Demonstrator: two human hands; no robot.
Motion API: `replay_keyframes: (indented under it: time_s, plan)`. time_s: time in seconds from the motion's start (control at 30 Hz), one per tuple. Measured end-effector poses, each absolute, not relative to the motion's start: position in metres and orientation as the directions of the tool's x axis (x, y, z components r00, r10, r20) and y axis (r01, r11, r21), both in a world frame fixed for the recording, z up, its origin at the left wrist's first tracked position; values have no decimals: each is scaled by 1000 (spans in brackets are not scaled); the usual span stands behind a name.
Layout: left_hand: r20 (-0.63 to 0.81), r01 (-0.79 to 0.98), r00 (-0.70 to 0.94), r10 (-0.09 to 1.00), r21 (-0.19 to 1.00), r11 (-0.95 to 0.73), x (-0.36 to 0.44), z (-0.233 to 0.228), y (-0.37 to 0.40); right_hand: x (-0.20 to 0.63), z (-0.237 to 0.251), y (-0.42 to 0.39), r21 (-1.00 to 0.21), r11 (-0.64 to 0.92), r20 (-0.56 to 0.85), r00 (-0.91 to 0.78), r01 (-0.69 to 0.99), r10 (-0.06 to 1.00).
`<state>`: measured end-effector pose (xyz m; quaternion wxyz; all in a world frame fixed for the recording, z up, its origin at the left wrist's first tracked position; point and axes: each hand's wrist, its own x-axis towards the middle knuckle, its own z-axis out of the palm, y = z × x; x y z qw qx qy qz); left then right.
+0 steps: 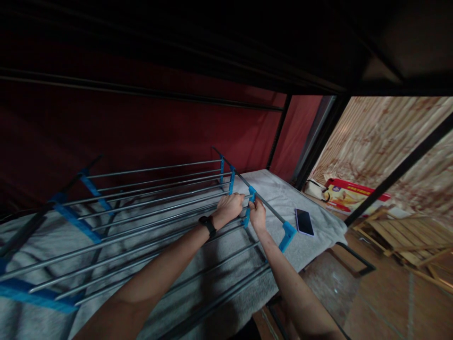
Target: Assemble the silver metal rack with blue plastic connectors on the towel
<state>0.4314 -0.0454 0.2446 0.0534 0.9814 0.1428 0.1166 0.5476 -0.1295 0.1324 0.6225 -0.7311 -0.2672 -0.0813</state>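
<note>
A rack of grey metal rods (pixel 166 217) and blue plastic end brackets lies across a grey blanket (pixel 271 189). My left hand (pixel 229 208), with a black watch (pixel 208 225) at its wrist, is closed around a metal rod close to the right end of the rack. Just beside it, my right hand (pixel 257 215) grips a blue bracket (pixel 251 192) where that rod meets it. Another blue bracket (pixel 289 231) sits at the near right corner. Part of the gripped rod is hidden under my left fingers.
A phone (pixel 305 222) lies on the blanket right of the rack. Black bed-frame posts (pixel 320 137) and a low dark overhead panel (pixel 212 42) enclose the space. On the floor at the right are a red and yellow box (pixel 345 196) and wooden slatted pieces (pixel 410 236).
</note>
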Motion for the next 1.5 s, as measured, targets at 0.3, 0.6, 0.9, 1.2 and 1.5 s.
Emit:
replay_keyframes:
  time_s: [0.3, 0.6, 0.9, 1.2, 1.5]
  plan:
    - [176, 275, 934, 310, 197, -941, 436, 245, -42, 550, 132, -130, -858, -83, 463, 834, 506, 301]
    - [164, 276, 935, 315, 223, -935, 441, 245, -42, 550, 134, -131, -854, -77, 475, 832, 514, 286]
    - [356, 124, 922, 149, 93, -988, 421, 242, -56, 563, 128, -140, -857, -99, 438, 817, 505, 375]
    - [401, 248, 889, 222, -13, -969, 383, 219, -36, 574, 117, -145, -829, -215, 429, 834, 516, 349]
    - [376, 252, 901, 216, -48, -967, 384, 217, -33, 567, 125, -147, -823, -255, 405, 839, 508, 364]
